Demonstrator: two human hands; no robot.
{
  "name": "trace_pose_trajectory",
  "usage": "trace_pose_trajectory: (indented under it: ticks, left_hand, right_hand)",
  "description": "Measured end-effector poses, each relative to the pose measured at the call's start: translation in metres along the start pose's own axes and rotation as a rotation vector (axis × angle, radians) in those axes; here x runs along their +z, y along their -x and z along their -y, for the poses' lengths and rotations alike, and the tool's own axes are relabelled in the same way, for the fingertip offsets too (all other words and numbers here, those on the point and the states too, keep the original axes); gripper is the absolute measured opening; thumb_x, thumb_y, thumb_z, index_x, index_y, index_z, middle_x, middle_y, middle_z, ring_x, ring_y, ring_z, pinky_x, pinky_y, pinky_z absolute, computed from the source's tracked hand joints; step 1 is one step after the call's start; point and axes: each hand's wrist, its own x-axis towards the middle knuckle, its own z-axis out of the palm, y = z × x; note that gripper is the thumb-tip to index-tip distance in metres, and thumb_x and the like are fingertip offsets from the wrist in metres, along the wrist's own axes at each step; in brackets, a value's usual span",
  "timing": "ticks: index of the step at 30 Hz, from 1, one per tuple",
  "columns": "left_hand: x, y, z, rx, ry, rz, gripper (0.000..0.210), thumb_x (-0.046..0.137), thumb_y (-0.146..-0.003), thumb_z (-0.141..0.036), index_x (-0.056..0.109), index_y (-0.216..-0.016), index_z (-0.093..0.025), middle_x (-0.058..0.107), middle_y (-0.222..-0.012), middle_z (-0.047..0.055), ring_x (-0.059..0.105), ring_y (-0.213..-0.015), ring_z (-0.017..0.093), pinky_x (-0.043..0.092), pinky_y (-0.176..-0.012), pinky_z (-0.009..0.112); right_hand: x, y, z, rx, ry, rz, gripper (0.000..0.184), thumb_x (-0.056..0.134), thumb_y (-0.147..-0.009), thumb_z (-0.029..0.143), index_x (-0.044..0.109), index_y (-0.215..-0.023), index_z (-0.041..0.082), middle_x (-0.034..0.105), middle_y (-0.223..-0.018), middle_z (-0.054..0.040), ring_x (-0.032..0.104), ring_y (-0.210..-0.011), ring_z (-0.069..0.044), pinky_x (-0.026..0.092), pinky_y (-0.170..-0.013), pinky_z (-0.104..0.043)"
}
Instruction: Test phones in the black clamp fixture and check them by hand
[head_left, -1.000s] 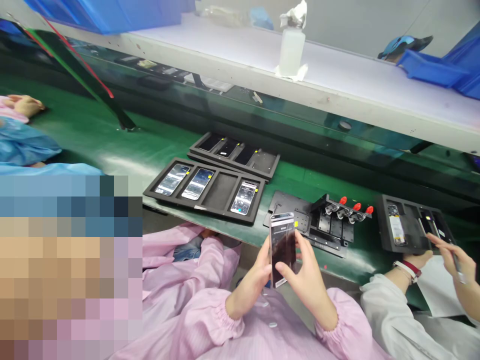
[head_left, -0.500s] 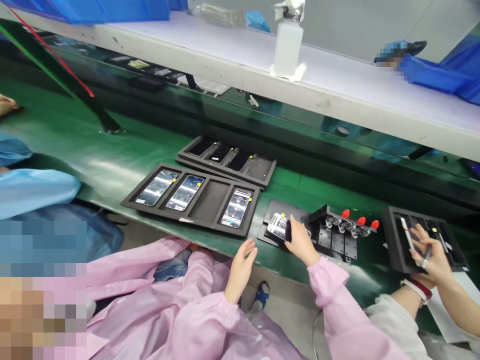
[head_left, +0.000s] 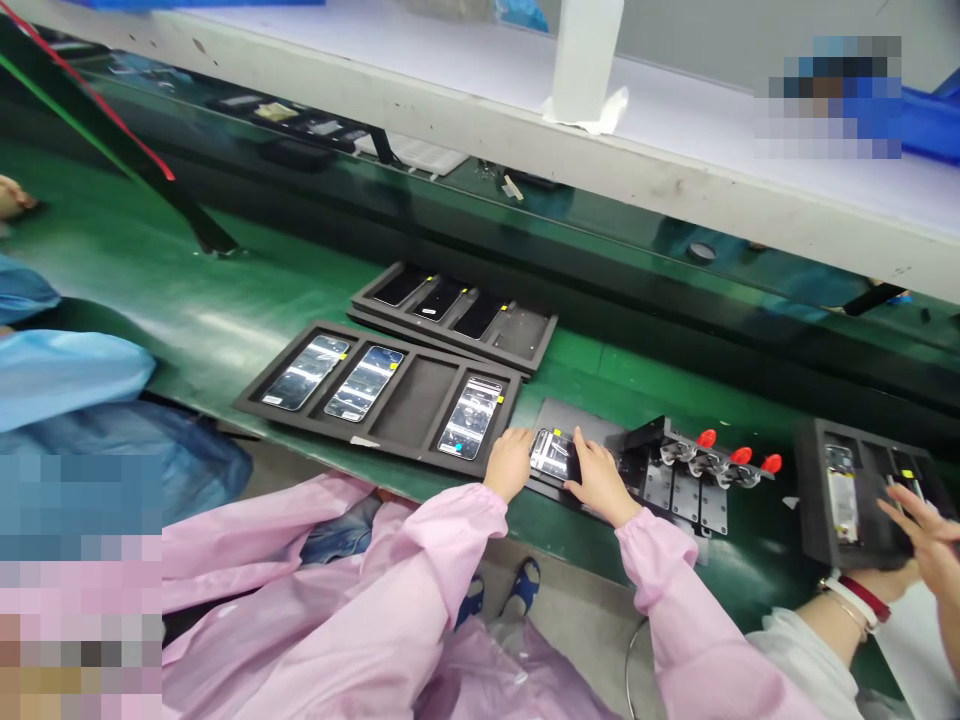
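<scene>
A smartphone point(head_left: 551, 455) with a lit screen and a yellow tab on its upper edge is at the left part of a black fixture point(head_left: 577, 415). My right hand point(head_left: 604, 482) grips its right end, thumb and fingers on opposite sides, covering part of the screen. At the phone's left end is my left hand point(head_left: 511, 464), fingers closed around the edge. The fixture's toggle clamps point(head_left: 705, 462) with red tips stand to the right of my right hand. Beside my left hand lies a black foam tray point(head_left: 420, 400), with phones in three slots and one bare slot.
Behind that tray is a second foam tray point(head_left: 521, 335) holding dark-screened phones. A co-worker's hand point(head_left: 930, 535) is over another tray point(head_left: 814, 490) at the right. A white shelf point(head_left: 420, 85) with a white bottle point(head_left: 587, 60) crosses above the green bench. Blue sleeves point(head_left: 71, 375) show at the left.
My left hand has moved up and right from the bench edge onto the phone's left end. My right hand keeps its grip. The co-worker's hand at the right has shifted right.
</scene>
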Motion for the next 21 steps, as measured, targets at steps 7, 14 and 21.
trace_pose_trajectory:
  ticks: [7, 14, 21]
  left_hand:
    - [0.002, -0.017, 0.007, 0.086, -0.115, 0.114, 0.025, 0.042, -0.084, -0.007, 0.067, -0.089, -0.012, 0.066, -0.093, 0.009, 0.051, -0.096, 0.025, 0.039, -0.078, 0.039]
    - [-0.001, -0.020, 0.008, 0.100, -0.155, 0.136, 0.025, 0.044, -0.086, -0.011, 0.069, -0.088, -0.014, 0.064, -0.092, 0.011, 0.050, -0.098, 0.025, 0.037, -0.076, 0.038]
    - [-0.001, -0.020, 0.009, 0.091, -0.159, 0.138, 0.026, 0.043, -0.087, -0.010, 0.069, -0.088, -0.014, 0.064, -0.090, 0.010, 0.049, -0.097, 0.025, 0.037, -0.077, 0.037]
  right_hand:
    - [0.003, -0.012, -0.002, -0.009, -0.033, -0.094, 0.079, 0.067, -0.075, 0.033, 0.033, -0.142, 0.006, 0.046, -0.136, -0.0166, 0.037, -0.127, -0.029, 0.025, -0.108, -0.041]
    - [0.000, -0.054, 0.011, 0.151, -0.120, -0.157, 0.009, 0.060, -0.080, 0.024, 0.065, -0.086, 0.018, 0.061, -0.097, -0.0059, 0.050, -0.098, -0.023, 0.035, -0.086, -0.036]
    - [0.009, -0.008, 0.004, -0.199, -0.285, -0.243, 0.012, 0.049, -0.079, 0.009, 0.053, -0.070, 0.017, 0.065, -0.094, -0.0029, 0.054, -0.098, -0.019, 0.034, -0.091, -0.035]
